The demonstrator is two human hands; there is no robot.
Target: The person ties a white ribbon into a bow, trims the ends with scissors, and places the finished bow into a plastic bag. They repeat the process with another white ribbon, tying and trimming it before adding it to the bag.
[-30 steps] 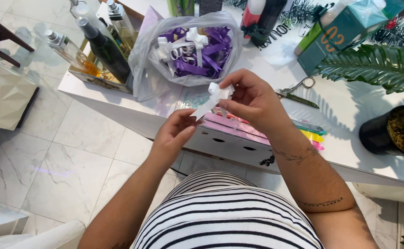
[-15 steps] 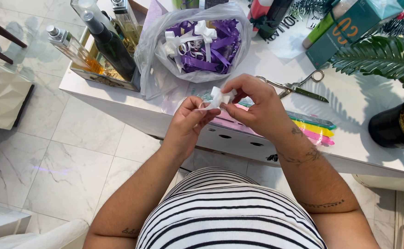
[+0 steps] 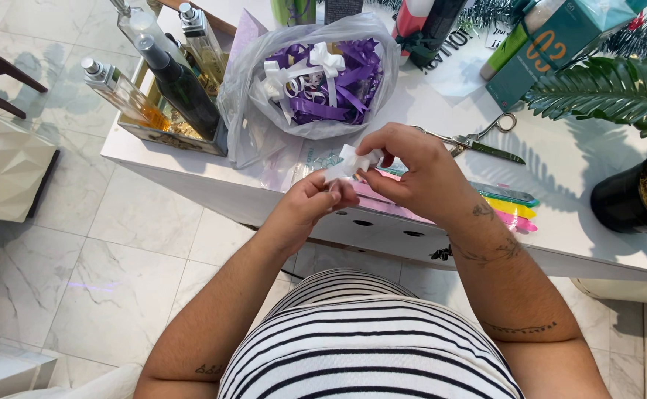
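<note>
Both hands now lower, fingers (image 3: pixel 382 157) of each pinched tight on white ribbon (image 3: pixel 347 164)

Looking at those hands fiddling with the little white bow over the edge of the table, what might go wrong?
The white bow is pinched between the left hand and right hand at the table edge, so a slip could drop it onto the floor. The scissors lie open-ended just beyond the right hand; a careless reach might meet the blades. The plastic bag of ribbons sits close and could be nudged toward the bottles.
</note>
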